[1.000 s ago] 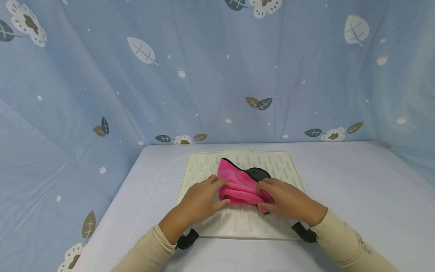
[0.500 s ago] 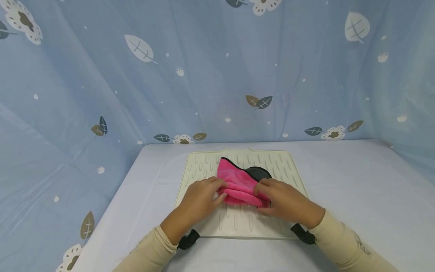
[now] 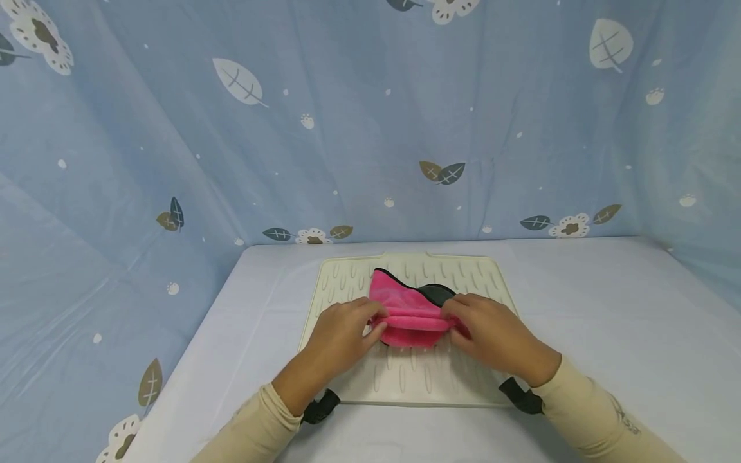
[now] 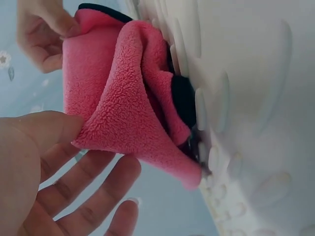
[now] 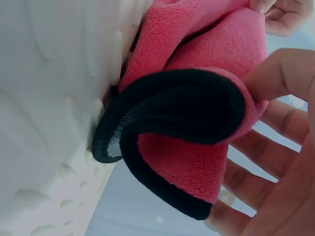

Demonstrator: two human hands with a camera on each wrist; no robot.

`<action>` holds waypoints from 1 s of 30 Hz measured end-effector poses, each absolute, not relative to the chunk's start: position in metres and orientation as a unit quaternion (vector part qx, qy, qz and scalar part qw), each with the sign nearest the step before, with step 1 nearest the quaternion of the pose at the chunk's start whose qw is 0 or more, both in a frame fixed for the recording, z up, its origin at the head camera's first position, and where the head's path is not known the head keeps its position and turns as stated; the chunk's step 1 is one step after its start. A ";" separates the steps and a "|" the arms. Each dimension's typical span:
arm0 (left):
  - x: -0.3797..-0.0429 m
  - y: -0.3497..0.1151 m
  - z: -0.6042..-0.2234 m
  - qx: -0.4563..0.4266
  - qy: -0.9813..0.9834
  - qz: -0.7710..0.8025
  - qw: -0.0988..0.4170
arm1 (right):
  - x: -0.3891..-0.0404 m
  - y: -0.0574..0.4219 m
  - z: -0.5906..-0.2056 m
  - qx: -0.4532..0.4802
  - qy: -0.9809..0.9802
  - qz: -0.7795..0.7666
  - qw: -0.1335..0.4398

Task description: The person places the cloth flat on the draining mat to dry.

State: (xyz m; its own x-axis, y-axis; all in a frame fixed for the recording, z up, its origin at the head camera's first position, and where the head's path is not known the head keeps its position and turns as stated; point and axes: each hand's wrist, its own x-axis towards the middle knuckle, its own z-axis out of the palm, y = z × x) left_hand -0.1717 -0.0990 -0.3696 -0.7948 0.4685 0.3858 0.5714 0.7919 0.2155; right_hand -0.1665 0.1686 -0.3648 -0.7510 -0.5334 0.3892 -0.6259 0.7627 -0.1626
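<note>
A pink plush cloth (image 3: 402,299) with dark edging and a grey patch on its back side lies bunched on a cream ribbed mat (image 3: 405,382). My left hand (image 3: 341,334) pinches the left end of a raised fold between thumb and index finger. At the fold's other end, my right hand (image 3: 492,334) pinches the cloth the same way. From the left wrist view, the cloth (image 4: 123,103) hangs in a loose flap beside the other fingers. In the right wrist view, the dark edging (image 5: 167,93) curls round in an S-shape near the palm.
A white-covered table (image 3: 608,308) carries the mat. Black straps or bands (image 3: 521,395) show under both forearms at the mat's front corners. A blue curtain (image 3: 359,128) with leaves and flowers hangs behind the table and along its left side.
My right hand has shifted its hold and lifted slightly. The front fold now stretches straighter between both hands, and the cloth's lower right part has moved up. My left hand stays nearly in place.
</note>
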 end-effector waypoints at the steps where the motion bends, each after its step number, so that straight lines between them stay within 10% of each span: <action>1: -0.172 -0.099 -0.370 -0.277 -0.934 -0.163 0.156 | -0.166 0.169 -0.364 0.312 -0.925 0.142 0.166; 17: -0.172 -0.098 -0.377 -0.217 -0.960 -0.160 0.077 | -0.166 0.170 -0.360 0.303 -0.920 0.160 0.190; 30: -0.177 -0.102 -0.375 -0.232 -0.939 -0.161 0.197 | -0.167 0.171 -0.359 0.289 -0.926 0.158 0.184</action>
